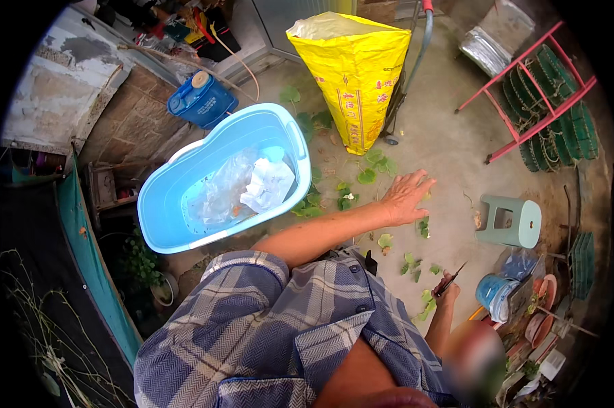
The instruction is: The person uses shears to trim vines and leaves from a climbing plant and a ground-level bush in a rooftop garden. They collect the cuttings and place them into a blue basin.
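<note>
My left hand (409,199) reaches out over the concrete floor with its fingers spread and nothing in it. Below and around it lie green vine leaves (367,176), some with stems and one with a small white flower (350,196). Lower right, my right hand (447,291) grips a dark, thin pointed tool (455,275) that looks like scissors; its handles are mostly hidden by my fingers. More cut leaves (411,264) are scattered near that hand. On my left stands a light-blue plastic tub (156,224), with clear plastic film (222,188) and crumpled white paper (268,184) inside.
A tall yellow woven sack (355,76) stands open against a hand truck (423,51). Behind the tub is a blue jerrycan (202,102). To the right are a green plastic stool (528,224), a pink metal frame (521,135) with green netting, a blue bucket (490,289) and flowerpots (538,326).
</note>
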{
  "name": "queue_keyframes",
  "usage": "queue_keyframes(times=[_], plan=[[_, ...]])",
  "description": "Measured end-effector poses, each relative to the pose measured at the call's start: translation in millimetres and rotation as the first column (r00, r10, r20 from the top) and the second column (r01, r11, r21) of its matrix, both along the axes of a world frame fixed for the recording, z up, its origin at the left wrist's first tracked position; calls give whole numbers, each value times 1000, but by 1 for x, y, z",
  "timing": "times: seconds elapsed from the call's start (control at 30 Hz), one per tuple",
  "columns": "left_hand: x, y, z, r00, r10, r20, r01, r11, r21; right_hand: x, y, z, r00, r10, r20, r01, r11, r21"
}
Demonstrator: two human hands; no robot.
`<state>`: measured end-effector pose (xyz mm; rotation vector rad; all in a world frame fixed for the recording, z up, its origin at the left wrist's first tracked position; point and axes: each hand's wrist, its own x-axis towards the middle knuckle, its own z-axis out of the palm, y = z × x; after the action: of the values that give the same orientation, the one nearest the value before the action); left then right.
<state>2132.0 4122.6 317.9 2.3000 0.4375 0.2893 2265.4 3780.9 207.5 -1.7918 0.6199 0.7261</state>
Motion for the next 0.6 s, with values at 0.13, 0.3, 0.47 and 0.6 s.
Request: queue_keyframes(times=[0.13,0.3,0.47,0.6], plan=[[-175,37,-87,817,397,-419,-422,906,34,-61,26,-58,915,368,-166,-394,903,-172],[-382,26,-135,377,689,-618,-774,601,198,-69,35,-142,472,880,-59,-790,393,-470],[-535,-38,-163,15,687,-727,-965,202,170,-94,124,-103,323,946,-18,-833,275,-479],[-595,-103,-168,-202,497,-844,-975,-22,221,-175,232,-3,367,930,31,-883,359,-303]])
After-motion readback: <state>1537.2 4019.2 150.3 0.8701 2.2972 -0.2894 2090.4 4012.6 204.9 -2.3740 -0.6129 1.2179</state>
